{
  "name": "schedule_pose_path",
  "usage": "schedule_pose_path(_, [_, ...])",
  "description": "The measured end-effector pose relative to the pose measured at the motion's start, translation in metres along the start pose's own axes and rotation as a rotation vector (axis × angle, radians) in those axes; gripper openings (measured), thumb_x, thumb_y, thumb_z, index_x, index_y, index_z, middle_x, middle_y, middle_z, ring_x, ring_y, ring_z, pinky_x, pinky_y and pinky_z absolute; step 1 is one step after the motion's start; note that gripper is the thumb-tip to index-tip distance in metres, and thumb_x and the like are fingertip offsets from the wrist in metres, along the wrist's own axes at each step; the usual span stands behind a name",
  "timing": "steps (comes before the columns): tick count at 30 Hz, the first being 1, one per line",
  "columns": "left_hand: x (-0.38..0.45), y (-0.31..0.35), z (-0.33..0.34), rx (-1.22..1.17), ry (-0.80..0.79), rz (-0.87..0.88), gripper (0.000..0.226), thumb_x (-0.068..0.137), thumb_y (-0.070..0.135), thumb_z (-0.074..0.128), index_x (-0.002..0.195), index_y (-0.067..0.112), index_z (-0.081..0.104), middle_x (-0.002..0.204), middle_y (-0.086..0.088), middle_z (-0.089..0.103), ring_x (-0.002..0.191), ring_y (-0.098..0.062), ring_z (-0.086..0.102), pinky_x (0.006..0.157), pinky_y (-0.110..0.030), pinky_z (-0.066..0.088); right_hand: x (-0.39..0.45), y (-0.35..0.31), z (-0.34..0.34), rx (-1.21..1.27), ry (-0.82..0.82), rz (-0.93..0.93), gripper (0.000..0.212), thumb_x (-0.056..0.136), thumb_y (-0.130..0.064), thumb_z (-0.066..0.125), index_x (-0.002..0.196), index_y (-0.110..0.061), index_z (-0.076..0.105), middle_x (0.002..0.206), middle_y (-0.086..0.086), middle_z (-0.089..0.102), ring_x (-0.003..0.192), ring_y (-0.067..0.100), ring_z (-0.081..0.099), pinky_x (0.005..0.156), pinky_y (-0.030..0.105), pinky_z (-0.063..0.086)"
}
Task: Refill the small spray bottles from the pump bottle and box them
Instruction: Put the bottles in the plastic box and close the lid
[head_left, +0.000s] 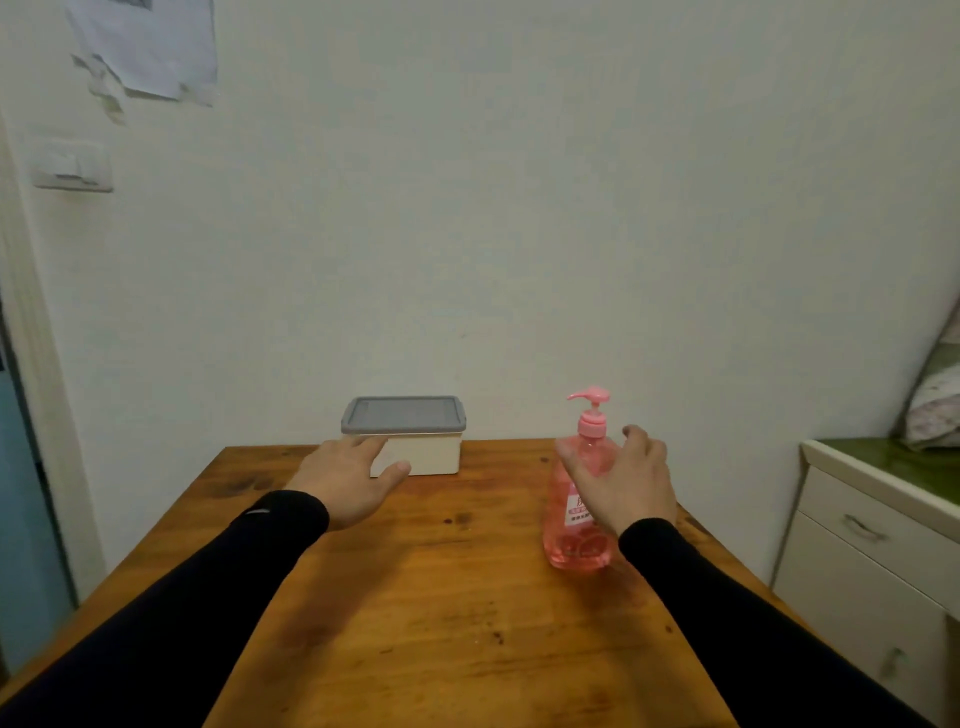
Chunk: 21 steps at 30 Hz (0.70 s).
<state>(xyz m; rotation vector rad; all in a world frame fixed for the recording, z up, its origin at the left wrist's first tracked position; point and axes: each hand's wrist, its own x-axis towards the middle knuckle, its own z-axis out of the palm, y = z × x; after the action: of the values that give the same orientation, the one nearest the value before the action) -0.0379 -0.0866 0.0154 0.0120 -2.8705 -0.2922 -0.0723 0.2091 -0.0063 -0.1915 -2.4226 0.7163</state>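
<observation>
Pink translucent pump bottle (576, 519) stands upright on the right half of the wooden surface (441, 597), pink fluid inside, white-and-pink label, pump head pointing left. Right hand (621, 480) sits in front of its neck, grip spread, fingers loose; contact can't be confirmed. Left hand (348, 478) also spread, fingertips at the near-left corner of the cream box (426, 452). Box's grey lid (404, 414) is on; it sits at the far edge by the pale wall (519, 208). White drawer cabinet (872, 545) to the right.
</observation>
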Motion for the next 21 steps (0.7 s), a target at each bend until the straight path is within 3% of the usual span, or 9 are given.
schedule_pose_path(5, [0.004, -0.002, 0.005, 0.011, -0.014, -0.021, 0.067, 0.094, 0.062, 0.030, 0.149, 0.023, 0.027, 0.148, -0.004, 0.040, 0.133, -0.023, 0.038, 0.108, -0.037, 0.033, 0.015, 0.005, 0.023, 0.084, -0.158, 0.070, 0.107, 0.069, -0.077, 0.057, 0.146, -0.014, 0.018, 0.141, 0.018, 0.037, 0.127, 0.033, 0.043, 0.098, 0.044, 0.044])
schedule_pose_path(11, [0.013, -0.011, 0.014, 0.025, -0.049, -0.034, 0.071, 0.093, 0.064, 0.028, 0.150, 0.022, 0.024, 0.153, -0.004, 0.032, 0.140, -0.023, 0.029, 0.113, -0.038, 0.026, 0.025, 0.011, 0.045, 0.093, -0.189, 0.118, 0.103, 0.069, -0.064, 0.068, 0.146, -0.017, 0.018, 0.137, 0.019, 0.038, 0.121, 0.034, 0.048, 0.097, 0.043, 0.047])
schedule_pose_path(15, [0.021, -0.011, 0.017, 0.035, -0.057, -0.030, 0.071, 0.093, 0.063, 0.028, 0.150, 0.021, 0.025, 0.153, -0.005, 0.032, 0.140, -0.023, 0.029, 0.113, -0.038, 0.026, 0.031, 0.015, 0.053, 0.095, -0.193, 0.119, 0.096, 0.069, -0.058, 0.072, 0.143, -0.018, 0.026, 0.130, 0.017, 0.045, 0.114, 0.032, 0.053, 0.090, 0.040, 0.048])
schedule_pose_path(19, [0.030, -0.009, 0.022, 0.054, -0.070, -0.031, 0.070, 0.093, 0.063, 0.029, 0.149, 0.021, 0.027, 0.152, -0.005, 0.034, 0.139, -0.024, 0.031, 0.113, -0.038, 0.029, 0.041, 0.015, 0.053, 0.154, -0.122, 0.088, 0.071, 0.065, -0.050, 0.074, 0.123, -0.019, 0.048, 0.109, 0.005, 0.060, 0.085, 0.019, 0.057, 0.069, 0.031, 0.051])
schedule_pose_path(21, [0.038, -0.010, 0.023, 0.066, -0.069, -0.038, 0.070, 0.093, 0.063, 0.029, 0.149, 0.021, 0.027, 0.152, -0.005, 0.034, 0.139, -0.023, 0.032, 0.113, -0.038, 0.030, 0.048, 0.014, 0.057, 0.135, -0.104, 0.081, 0.067, 0.063, -0.053, 0.072, 0.117, -0.020, 0.051, 0.102, 0.002, 0.062, 0.080, 0.018, 0.057, 0.065, 0.030, 0.051])
